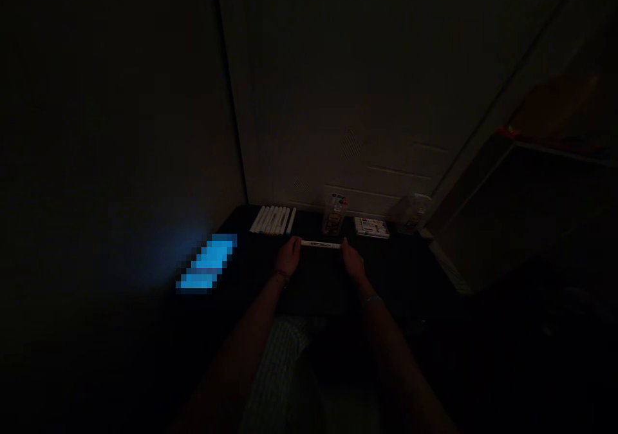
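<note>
A white marker [320, 245] with dark print lies level between my two hands, above the dark table. My left hand [289, 256] is closed on its left end, and my right hand [353, 261] is closed on its right end. Just beyond my left hand, several white markers [273, 220] lie side by side in a row. A clear container [334, 215] with some markers upright in it stands behind the held marker. The dim light hides the details of my fingers.
A flat case of markers [371, 228] lies at the back right, with a clear plastic container [415, 214] beyond it. A glowing blue, pixelated screen [207, 264] is at the left. The wall [309, 99] rises directly behind the table [318, 286].
</note>
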`<state>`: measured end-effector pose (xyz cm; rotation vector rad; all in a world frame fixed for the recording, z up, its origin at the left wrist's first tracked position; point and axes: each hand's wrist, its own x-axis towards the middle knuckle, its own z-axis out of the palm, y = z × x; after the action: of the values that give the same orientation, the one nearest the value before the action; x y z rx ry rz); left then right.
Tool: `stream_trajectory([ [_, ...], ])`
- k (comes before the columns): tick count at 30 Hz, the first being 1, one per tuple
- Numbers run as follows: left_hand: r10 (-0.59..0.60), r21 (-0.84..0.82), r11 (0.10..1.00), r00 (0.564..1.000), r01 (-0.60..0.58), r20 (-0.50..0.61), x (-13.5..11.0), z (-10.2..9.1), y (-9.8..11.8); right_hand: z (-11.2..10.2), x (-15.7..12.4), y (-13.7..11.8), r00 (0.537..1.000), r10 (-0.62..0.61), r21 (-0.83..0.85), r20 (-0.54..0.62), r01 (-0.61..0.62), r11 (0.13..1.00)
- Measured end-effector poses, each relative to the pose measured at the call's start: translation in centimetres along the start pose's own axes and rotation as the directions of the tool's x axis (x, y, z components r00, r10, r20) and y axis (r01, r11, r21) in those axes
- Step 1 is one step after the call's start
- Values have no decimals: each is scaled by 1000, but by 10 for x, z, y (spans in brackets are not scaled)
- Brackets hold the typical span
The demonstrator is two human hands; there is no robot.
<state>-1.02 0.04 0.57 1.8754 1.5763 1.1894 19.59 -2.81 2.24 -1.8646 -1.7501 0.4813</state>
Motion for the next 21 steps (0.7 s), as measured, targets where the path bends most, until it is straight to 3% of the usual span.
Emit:
stream_trajectory([
  [7, -17, 74, 997, 1000, 17, -4, -1, 4, 2, 4, 1, 1, 999, -25, 46, -46, 27, 999],
  [21, -51, 16, 999, 998, 52, -40, 4, 7, -2, 5, 0, 1, 997, -68, 64, -48, 71, 995],
])
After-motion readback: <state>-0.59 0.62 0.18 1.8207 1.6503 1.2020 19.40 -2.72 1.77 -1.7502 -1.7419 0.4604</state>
